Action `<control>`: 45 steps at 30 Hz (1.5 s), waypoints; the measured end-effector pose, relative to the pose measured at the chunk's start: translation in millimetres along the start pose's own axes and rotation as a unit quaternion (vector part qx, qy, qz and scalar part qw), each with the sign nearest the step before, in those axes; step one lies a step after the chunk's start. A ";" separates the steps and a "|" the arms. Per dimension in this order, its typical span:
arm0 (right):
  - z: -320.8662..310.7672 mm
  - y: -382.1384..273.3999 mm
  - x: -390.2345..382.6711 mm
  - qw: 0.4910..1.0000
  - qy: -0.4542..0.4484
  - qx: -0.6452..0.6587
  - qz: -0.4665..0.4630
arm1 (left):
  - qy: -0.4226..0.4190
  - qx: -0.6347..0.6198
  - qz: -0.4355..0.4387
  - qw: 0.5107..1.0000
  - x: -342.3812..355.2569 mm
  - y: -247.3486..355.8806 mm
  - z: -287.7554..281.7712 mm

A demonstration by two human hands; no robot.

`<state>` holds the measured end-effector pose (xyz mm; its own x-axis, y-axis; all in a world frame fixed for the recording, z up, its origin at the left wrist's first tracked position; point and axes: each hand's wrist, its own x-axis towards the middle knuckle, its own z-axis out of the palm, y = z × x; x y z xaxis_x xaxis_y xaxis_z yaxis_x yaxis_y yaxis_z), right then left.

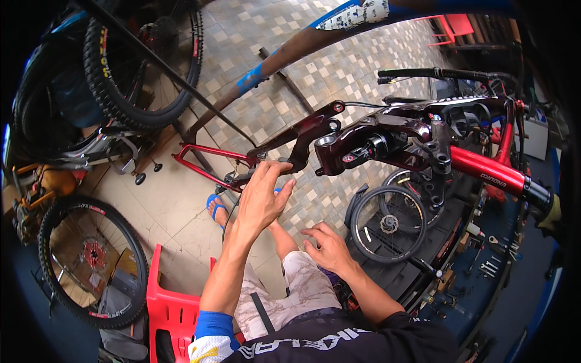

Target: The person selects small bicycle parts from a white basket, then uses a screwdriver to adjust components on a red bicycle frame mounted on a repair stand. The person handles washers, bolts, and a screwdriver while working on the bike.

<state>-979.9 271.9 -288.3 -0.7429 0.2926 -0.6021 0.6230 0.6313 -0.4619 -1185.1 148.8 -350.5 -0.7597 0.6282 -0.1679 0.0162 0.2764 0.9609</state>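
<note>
Dark shirt (363, 339) cloth with pale lettering fills the lower edge of the head view, nearest the camera, above patterned light shorts (308, 278) and blue sandals (212, 199) on the tiled floor (242, 30).

The left hand (263, 196) reaches forward, its fingers fairly straight and close together, the tips overlapping the dark part of a rear swingarm (293, 136); I cannot tell whether it grips or merely lies against that part. The right hand (330, 247) is well apart from the bike parts, over the right thigh, its fingers loosely curled and the thumb held away from them, so the grip is wide and slack.

The swingarm, dark toward its middle and bright red at its left end, lies just beyond the left hand. Right of it is a red and dark front frame (484, 169), with a shock (375, 148) set inside; whether the two are joined at the pivots cannot be made out.

A worn blue and brown tube (266, 66) slants across the top. One knobbly wheel (100, 66) is at upper left and another wheel (48, 242) at lower left, beside a red chair (172, 302). Smaller wheels (357, 230) stand on the right, near hand tools (490, 266) on a dark blue surface.
</note>
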 end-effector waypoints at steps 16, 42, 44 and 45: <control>25.5 2.2 22.2 1.000 -0.011 0.003 0.009 | -0.037 -0.077 0.027 0.996 18.2 -14.5 29.4; 43.0 -3.0 4.5 0.998 0.005 0.012 -0.062 | -0.017 -0.038 0.053 0.998 -8.2 -12.1 18.3; 43.5 -0.8 -3.1 0.997 0.018 0.017 -0.070 | -0.012 -0.028 0.058 0.998 -12.5 -5.0 23.0; 42.7 -1.4 -6.2 0.997 0.022 0.016 -0.073 | -0.014 -0.035 0.055 0.998 -14.5 2.3 24.9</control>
<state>-965.7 238.6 -311.7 -0.8358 0.2302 -0.4983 0.5143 0.6460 -0.5641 -1157.9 158.5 -351.3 -0.7369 0.6728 -0.0667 0.0523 0.1550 0.9865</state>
